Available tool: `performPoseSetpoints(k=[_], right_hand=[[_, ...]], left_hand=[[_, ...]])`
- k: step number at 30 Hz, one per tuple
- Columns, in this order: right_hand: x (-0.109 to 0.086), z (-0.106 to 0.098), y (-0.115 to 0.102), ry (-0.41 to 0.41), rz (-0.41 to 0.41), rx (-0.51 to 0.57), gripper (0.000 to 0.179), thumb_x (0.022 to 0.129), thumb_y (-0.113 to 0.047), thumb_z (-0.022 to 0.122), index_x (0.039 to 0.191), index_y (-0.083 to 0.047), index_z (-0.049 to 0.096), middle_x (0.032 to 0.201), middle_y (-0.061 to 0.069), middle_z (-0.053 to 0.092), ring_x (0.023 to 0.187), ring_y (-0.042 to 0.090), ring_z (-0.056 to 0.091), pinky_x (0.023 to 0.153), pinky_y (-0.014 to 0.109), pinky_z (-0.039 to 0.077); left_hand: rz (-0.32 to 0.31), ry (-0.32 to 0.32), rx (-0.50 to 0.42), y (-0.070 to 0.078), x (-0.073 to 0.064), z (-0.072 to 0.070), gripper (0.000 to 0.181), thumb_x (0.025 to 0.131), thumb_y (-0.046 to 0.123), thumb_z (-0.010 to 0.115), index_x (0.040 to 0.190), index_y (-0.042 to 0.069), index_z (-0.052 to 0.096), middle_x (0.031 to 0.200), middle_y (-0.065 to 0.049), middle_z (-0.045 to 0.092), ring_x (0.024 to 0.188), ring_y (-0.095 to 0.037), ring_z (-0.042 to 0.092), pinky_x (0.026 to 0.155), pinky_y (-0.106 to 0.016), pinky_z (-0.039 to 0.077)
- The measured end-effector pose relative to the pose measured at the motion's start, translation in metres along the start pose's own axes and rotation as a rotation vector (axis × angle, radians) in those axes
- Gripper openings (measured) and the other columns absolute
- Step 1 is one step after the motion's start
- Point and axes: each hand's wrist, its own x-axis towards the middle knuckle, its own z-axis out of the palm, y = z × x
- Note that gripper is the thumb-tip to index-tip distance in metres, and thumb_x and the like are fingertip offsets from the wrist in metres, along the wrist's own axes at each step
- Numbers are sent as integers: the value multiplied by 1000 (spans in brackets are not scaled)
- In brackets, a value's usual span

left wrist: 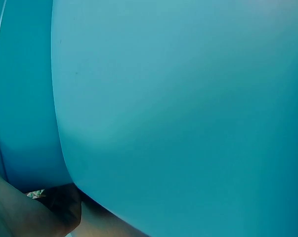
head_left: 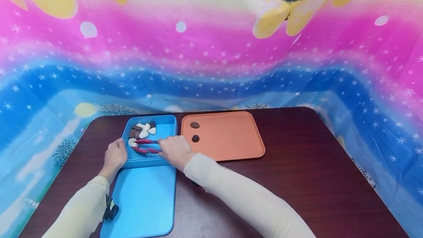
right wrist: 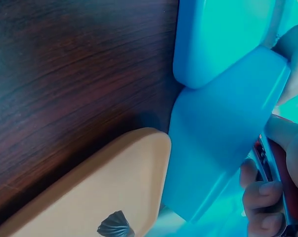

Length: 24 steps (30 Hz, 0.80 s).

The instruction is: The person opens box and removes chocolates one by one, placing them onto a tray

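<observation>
In the head view a blue box (head_left: 166,129) holds several brown and white chocolates (head_left: 144,134), heaped toward its left side. My left hand (head_left: 115,154) grips the box's left wall near the front corner, thumb by the rim. Red tongs (head_left: 145,141) are in my right hand (head_left: 175,151), reaching leftward into the box. Their tips lie around a white chocolate (head_left: 133,142) at the left wall; whether they pinch it I cannot tell. The right wrist view shows fingers (right wrist: 265,195) curled on the tongs' handle, with the tips out of sight.
Right of the box lies an orange tray (head_left: 228,135) carrying two dark chocolates, one round (head_left: 195,138) and one oval (head_left: 194,125). A blue lid (head_left: 145,197) lies directly in front of the box on the dark wooden table (head_left: 297,164). A printed cloth (head_left: 211,54) hangs behind.
</observation>
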Motion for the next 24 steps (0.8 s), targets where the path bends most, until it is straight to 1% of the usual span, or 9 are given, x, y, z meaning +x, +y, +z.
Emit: performPoseSetpoints(k=[5,9,14,17,21,24], right_hand=[[-5,-3,5,-4,-2,32,42,96,-52,63,128,-26,68,83,-6,72,64,9,63,50,19,46],[-10,-6,8,-11,11,50,45,96,-52,63,133,-26,66,86,-5,72,62,10,60,47,19,42],[-16,-7,12,23,-4,37,49,96,-52,63,137,-25,63,89,-4,75,56,9,55,43,18,36],[-20,-7,14,55,-22,12,49,96,-52,63,137,-24,63,88,-4,75,54,10,54,41,18,33],[-27,-8,19,69,-28,18,49,97,-52,62,136,-23,63,92,-4,75,61,9,60,42,18,33],[-33,-10,22,70,-18,57,50,97,-51,63,137,-22,61,95,-3,75,67,9,65,45,18,37]], left_hand=[[7,4,7,0,-1,-1,46,111,33,18,82,5,41,72,-8,36,66,-24,41,67,-36,32],[7,4,4,0,-1,0,47,110,34,17,82,5,41,72,-8,36,67,-24,41,68,-37,33],[9,8,4,1,0,-1,47,111,34,17,82,5,42,73,-8,36,70,-26,44,70,-39,33],[5,7,4,1,-1,-2,47,110,35,17,82,6,41,73,-8,35,71,-27,44,71,-39,33],[-7,1,-3,0,-2,-1,48,110,36,16,83,6,41,73,-8,35,69,-25,42,69,-38,33],[-5,2,-4,0,-2,0,48,110,36,16,83,6,41,72,-7,35,67,-24,41,68,-37,33]])
